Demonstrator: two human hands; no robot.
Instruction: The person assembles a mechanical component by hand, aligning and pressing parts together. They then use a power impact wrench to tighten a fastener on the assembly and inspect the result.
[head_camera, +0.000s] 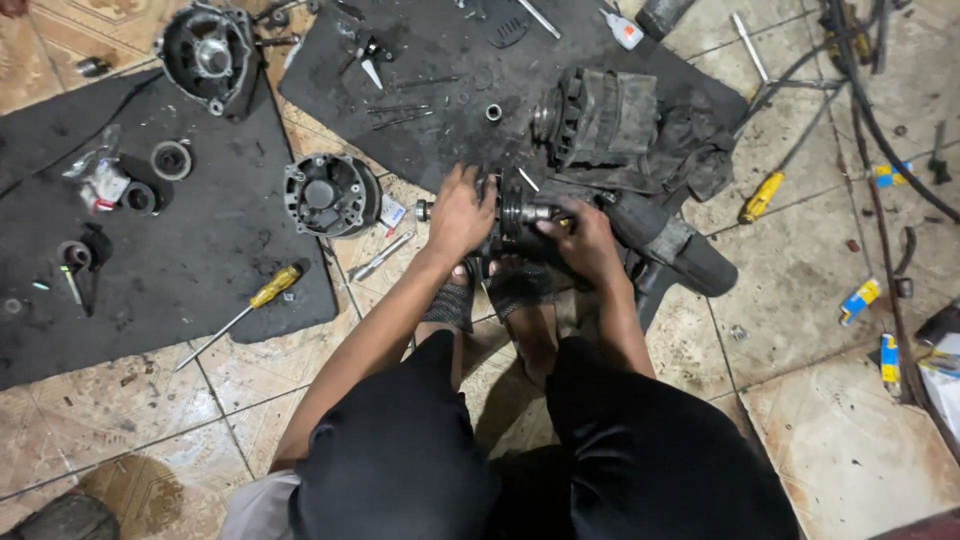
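Screwdriver (262, 296) and housing (327, 194) lie left of left hand (460, 212).

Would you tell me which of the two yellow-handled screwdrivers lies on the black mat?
The yellow-handled screwdriver left of the person's left hand lies on the mat; the other screwdriver lies on bare floor tile.

Both bare arms reach forward from the knees. The left hand (462, 212) lies palm down with fingers curled over the rotor (517, 210). The right hand (585, 240) grips the rotor's other side, wrist bent inward.
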